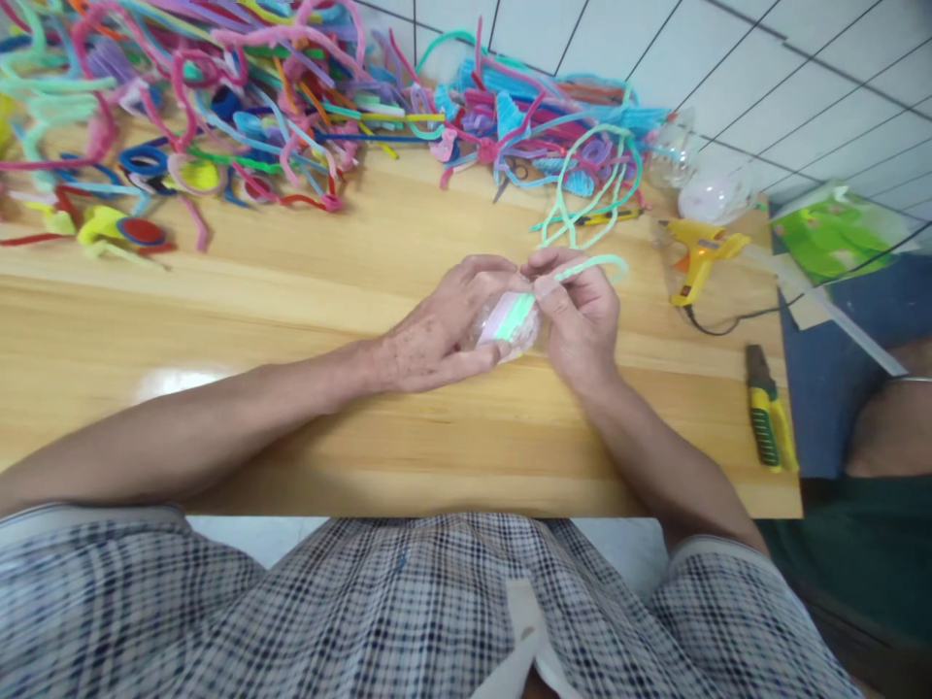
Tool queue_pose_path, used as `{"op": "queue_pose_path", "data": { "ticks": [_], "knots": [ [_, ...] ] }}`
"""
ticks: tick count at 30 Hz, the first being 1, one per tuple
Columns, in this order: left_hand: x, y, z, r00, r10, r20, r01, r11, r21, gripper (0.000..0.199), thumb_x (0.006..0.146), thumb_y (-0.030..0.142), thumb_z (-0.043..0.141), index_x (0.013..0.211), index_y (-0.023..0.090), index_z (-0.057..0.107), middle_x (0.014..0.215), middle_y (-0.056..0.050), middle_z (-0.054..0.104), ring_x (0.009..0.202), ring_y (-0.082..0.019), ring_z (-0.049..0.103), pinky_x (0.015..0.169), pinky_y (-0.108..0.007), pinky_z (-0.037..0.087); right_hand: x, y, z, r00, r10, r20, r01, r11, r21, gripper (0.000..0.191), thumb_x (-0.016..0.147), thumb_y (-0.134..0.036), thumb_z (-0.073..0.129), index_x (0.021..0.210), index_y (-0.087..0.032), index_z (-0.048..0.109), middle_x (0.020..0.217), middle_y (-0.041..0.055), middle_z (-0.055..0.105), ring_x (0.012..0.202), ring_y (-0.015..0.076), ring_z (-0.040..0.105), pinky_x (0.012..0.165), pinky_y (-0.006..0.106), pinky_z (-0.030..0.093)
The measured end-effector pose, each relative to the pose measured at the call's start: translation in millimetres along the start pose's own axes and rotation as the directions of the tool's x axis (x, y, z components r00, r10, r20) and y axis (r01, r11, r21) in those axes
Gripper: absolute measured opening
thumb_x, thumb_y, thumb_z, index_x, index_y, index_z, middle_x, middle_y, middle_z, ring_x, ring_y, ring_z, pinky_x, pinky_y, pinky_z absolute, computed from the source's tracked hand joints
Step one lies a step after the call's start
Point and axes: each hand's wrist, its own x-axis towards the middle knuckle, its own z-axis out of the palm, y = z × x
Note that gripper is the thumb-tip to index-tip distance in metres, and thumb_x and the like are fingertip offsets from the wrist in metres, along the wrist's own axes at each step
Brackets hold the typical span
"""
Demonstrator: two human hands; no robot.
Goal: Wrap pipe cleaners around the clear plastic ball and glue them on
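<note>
My left hand (458, 325) is closed around a clear, rounded plastic piece (535, 335) above the middle of the wooden table. Across this piece run pale lilac and bright mint-green strips (515, 316). The fingers of my right hand (586, 325) pinch a mint-green pipe cleaner (593, 267) at the far edge of the plastic, and its free end curves out to the right. Both hands meet there, and my fingers hide where the pipe cleaner joins the plastic.
Many coloured pipe cleaners (291, 97) are heaped along the back. Mint-green loops (560, 194) lie beyond my hands. To the right are a yellow glue gun (699, 254) with its cord, pliers (764, 413) and clear plastic balls (717, 194). Another person's arm (892, 422) shows at far right.
</note>
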Motion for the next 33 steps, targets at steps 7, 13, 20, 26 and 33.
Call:
{"op": "queue_pose_path", "data": {
  "ticks": [7, 13, 20, 26, 33],
  "knots": [
    [-2.9, -1.8, 2.3, 0.999, -0.030, -0.014, 0.030, 0.999, 0.035, 0.059, 0.112, 0.059, 0.059, 0.165, 0.037, 0.047, 0.158, -0.014, 0.062, 0.155, -0.036, 0.055, 0.129, -0.067, 0.051, 0.0, 3.1, 0.5, 1.000, -0.014, 0.023, 0.014, 1.000, 0.014, 0.040, 0.095, -0.071, 0.084, 0.100, -0.034, 0.073, 0.109, -0.0014, 0.076, 0.105, 0.0192, 0.075, 0.093, 0.036, 0.066],
    [-3.0, -2.2, 1.4, 1.000, -0.004, -0.004, 0.004, 0.999, 0.031, 0.061, 0.111, 0.056, 0.060, 0.166, 0.034, 0.044, 0.160, -0.016, 0.060, 0.154, -0.038, 0.055, 0.129, -0.067, 0.050, -0.7, 7.2, 0.4, 1.000, 0.000, 0.024, -0.002, 0.996, 0.087, 0.031, 0.094, -0.063, 0.089, 0.104, -0.035, 0.078, 0.110, -0.0020, 0.077, 0.105, 0.0181, 0.075, 0.097, 0.035, 0.065],
    [-3.2, -2.0, 0.9, 1.000, -0.016, 0.000, 0.016, 0.999, 0.038, 0.063, 0.112, 0.058, 0.060, 0.168, 0.036, 0.044, 0.160, -0.016, 0.060, 0.154, -0.037, 0.055, 0.129, -0.067, 0.051, -1.4, 8.5, 1.0, 1.000, 0.029, 0.012, -0.030, 0.995, 0.091, 0.035, 0.092, -0.066, 0.090, 0.107, -0.036, 0.079, 0.110, -0.0016, 0.078, 0.106, 0.0192, 0.076, 0.101, 0.036, 0.066],
    [-5.5, -2.5, 1.5, 0.999, -0.040, 0.012, 0.040, 0.999, -0.011, 0.064, 0.111, 0.058, 0.063, 0.169, 0.036, 0.048, 0.166, -0.015, 0.057, 0.159, -0.039, 0.051, 0.134, -0.068, 0.046, -0.5, 13.0, -0.3, 0.999, 0.025, 0.035, -0.028, 0.994, 0.105, 0.037, 0.092, -0.066, 0.089, 0.107, -0.035, 0.078, 0.111, -0.0015, 0.078, 0.106, 0.0187, 0.076, 0.098, 0.035, 0.066],
    [-7.5, -3.0, 1.8, 0.998, -0.059, 0.029, 0.059, 0.998, -0.001, 0.062, 0.113, 0.059, 0.057, 0.170, 0.036, 0.049, 0.169, -0.016, 0.053, 0.163, -0.037, 0.048, 0.137, -0.065, 0.044, -0.5, 12.4, -0.2, 0.999, 0.028, 0.043, -0.033, 0.993, 0.110, 0.037, 0.094, -0.066, 0.088, 0.109, -0.033, 0.078, 0.112, -0.0014, 0.076, 0.107, 0.0181, 0.075, 0.096, 0.034, 0.066]
  ]
}}
